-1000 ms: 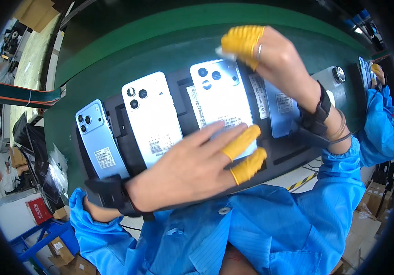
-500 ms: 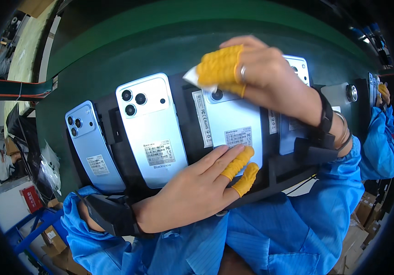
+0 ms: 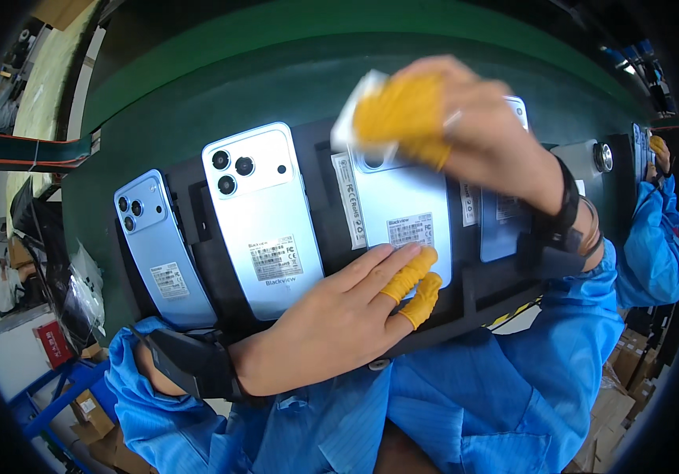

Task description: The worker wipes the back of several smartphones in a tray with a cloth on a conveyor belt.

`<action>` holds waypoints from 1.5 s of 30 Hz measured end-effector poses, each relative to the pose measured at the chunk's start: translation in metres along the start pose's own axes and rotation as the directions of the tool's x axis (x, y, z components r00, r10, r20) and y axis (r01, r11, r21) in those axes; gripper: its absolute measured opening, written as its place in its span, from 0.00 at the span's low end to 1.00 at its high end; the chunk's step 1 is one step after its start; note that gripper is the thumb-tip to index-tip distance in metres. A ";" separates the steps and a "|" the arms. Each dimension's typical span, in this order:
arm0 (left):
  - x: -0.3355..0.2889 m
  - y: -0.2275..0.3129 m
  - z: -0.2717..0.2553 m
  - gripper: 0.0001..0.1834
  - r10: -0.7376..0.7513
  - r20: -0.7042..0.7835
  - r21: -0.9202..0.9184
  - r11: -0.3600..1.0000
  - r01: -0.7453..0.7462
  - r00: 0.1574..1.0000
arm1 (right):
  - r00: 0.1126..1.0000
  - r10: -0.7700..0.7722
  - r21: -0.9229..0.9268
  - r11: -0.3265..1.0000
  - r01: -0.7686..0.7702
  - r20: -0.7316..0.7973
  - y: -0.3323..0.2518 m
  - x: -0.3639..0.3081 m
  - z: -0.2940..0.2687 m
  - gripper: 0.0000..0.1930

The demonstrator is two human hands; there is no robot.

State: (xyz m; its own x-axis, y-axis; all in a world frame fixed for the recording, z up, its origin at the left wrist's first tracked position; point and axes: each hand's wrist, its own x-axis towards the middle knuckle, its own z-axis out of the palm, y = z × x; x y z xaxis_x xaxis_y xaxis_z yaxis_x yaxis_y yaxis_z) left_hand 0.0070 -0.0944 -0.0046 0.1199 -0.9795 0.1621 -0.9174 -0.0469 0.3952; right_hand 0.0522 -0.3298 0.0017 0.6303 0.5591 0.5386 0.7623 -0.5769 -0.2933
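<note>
My right hand (image 3: 454,110), blurred by motion, is closed on a white wiping cloth (image 3: 347,118) over the camera end of a light blue smartphone (image 3: 399,189). Yellow finger cots cover some of its fingers. That phone lies back up, with a label on its lower half; hand and cloth mostly hide its lenses. Across the lower end of the same phone rests my left hand (image 3: 339,316), fingers stretched out, thumb and one finger in yellow cots. To the left lie a second phone (image 3: 264,213) and a third phone (image 3: 162,253), both back up with three lenses showing.
A black tray (image 3: 328,197) holds the phones on a green work surface (image 3: 276,87). Another phone (image 3: 501,229) sits partly under my right forearm. Beyond it stands a whitish bottle with a metal top (image 3: 584,158). A co-worker's blue sleeve (image 3: 652,245) shows at far right.
My right hand and the cloth have shifted slightly up and to the right over the phone's camera end. My left hand stays on the phone almost unmoved.
</note>
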 end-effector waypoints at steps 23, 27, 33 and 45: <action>-0.001 -0.002 0.001 0.15 0.030 -0.024 0.011 1.000 -0.029 0.999 | 0.889 0.454 0.151 0.884 -0.442 -0.057 -0.029 -0.018 -0.037 0.09; 0.002 -0.006 -0.001 0.13 0.044 -0.025 -0.020 0.999 -0.044 0.999 | 0.905 0.407 -0.061 0.907 -0.416 -0.120 -0.021 -0.024 -0.014 0.09; 0.002 -0.004 0.000 0.17 0.031 -0.062 -0.002 1.000 -0.031 0.998 | 0.874 0.475 0.008 0.878 -0.478 0.098 -0.072 -0.038 -0.019 0.08; -0.030 0.020 -0.042 0.10 -0.365 0.086 0.406 0.862 0.302 0.927 | 0.556 0.776 0.798 0.118 -0.591 0.297 -0.044 0.004 -0.023 0.19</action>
State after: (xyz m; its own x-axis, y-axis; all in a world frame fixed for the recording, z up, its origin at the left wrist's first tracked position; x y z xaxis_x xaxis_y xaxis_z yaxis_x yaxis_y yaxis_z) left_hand 0.0012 -0.0573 0.0364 0.4138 -0.9075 -0.0721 -0.9090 -0.4162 0.0226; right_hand 0.0173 -0.3162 0.0350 0.9858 0.0402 -0.1630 -0.1657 0.0764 -0.9832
